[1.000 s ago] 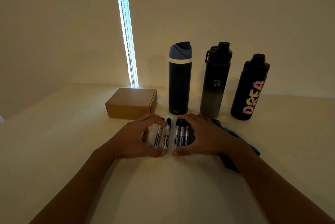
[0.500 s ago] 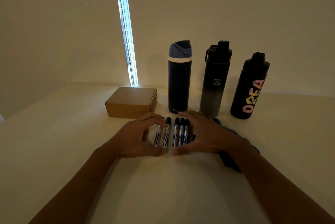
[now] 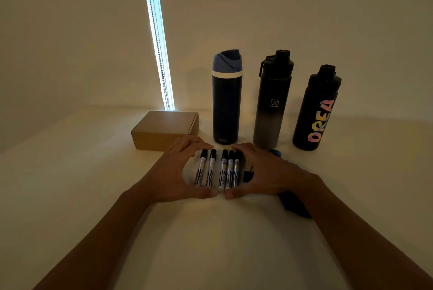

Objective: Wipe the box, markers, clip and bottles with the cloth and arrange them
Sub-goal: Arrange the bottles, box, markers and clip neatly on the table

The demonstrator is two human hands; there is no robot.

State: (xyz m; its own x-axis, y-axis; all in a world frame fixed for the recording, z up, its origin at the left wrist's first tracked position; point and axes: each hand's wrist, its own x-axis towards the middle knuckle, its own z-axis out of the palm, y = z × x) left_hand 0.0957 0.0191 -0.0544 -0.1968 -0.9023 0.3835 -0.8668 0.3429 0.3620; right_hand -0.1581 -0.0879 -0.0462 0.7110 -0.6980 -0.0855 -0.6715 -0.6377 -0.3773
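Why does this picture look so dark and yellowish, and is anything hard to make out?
Head view: the only strong light is the bright window slit, so everything else is dim and yellow-tinted; the dark bottles lose detail, and the blue cloth nearly vanishes in shadow by the right hand.

Markers (image 3: 219, 170) before bottles (image 3: 273, 99), box (image 3: 165, 129) at left

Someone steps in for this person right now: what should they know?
Left hand and right hand cup the five markers, framing the row on the table.
Box and three bottles sit lined up behind; cloth lies unheld under the right forearm.
Clip: perhaps the dark thing by the right palm.
Done: things mostly arranged. Left: close the gap in the marker row.
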